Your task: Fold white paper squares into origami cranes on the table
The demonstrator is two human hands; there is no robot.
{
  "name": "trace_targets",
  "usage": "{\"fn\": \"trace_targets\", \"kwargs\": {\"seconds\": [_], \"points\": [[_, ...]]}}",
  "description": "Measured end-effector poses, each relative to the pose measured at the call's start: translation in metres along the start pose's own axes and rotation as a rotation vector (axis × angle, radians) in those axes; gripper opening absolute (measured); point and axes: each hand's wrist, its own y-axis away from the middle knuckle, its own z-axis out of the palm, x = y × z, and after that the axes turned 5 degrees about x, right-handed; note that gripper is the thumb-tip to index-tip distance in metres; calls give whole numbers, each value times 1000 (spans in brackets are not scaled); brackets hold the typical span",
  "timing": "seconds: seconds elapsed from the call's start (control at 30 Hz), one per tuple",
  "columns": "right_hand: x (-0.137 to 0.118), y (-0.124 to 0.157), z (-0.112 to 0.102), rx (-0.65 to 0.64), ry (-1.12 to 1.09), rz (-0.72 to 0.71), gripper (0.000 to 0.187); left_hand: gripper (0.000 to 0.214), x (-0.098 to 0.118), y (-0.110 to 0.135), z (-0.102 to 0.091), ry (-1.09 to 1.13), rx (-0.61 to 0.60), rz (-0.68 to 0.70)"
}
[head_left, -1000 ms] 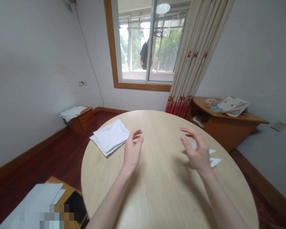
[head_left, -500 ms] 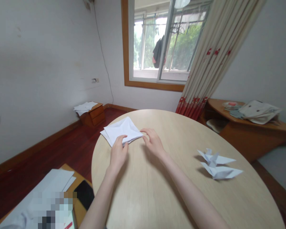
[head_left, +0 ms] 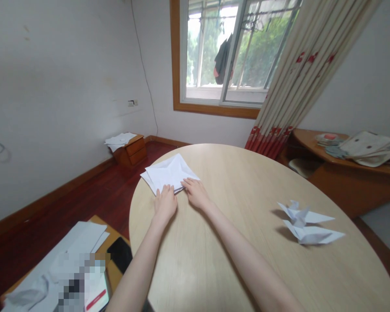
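A small stack of white paper sheets (head_left: 169, 170), showing crease lines on top, lies at the far left of the round table (head_left: 221, 251). My left hand (head_left: 166, 203) rests at the near edge of the stack, its fingers stretched forward onto the paper. Beside it, my right hand (head_left: 196, 193) lies with its fingertips on the sheets near their right corner. Neither hand lifts the paper. Over on the right side of the table stand two folded paper cranes (head_left: 315, 232), one close behind the other.
At lower left, a low wooden surface (head_left: 95, 223) bears loose white sheets (head_left: 74, 238), a dark phone (head_left: 120, 255) and a lit phone (head_left: 99, 288). A small drawer cabinet (head_left: 134, 151) stands by the wall. A corner desk (head_left: 351, 186) with a cloth bag (head_left: 372, 149) is at right.
My right hand has moved left from the stack's corner onto its near edge. My left hand has flattened and drawn back slightly. The view has shifted a little.
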Motion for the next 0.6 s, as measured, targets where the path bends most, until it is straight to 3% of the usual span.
{"fn": "trace_targets", "kwargs": {"seconds": [0.2, 0.6], "points": [[-2, -4, 4, -32, 56, 0, 31, 34, 5, 1, -6, -61, -12, 10], [-9, -12, -4, -33, 94, 39, 27, 25, 10, 0, -18, -53, 35, 26]]}}
